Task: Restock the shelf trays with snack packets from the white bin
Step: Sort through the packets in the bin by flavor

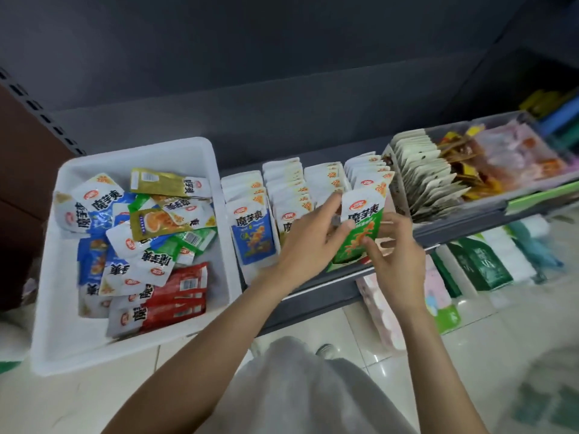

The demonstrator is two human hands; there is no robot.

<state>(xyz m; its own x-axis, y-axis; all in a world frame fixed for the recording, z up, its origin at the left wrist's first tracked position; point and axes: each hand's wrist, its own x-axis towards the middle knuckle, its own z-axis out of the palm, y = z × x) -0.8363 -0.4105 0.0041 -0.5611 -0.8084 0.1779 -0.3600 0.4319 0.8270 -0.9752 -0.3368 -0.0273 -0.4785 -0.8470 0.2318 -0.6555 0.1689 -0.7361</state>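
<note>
Both hands meet at 3 o'clock of centre: the left hand (308, 242) pinches the green snack packet (360, 227) by its left edge, and the right hand (396, 255) grips its lower right corner, holding it upright over the front of the shelf tray (250, 270). Dark grey shelf (316, 303) stands on pale floor tiles (62, 399). At 9 o'clock the white bin (138, 151) sits touching the tray's left end, holding loose packets. At 2 o'clock a clear tray (482, 202) of other snacks adjoins. Bagged goods (482, 264) crowd the floor below at 4 o'clock.
</note>
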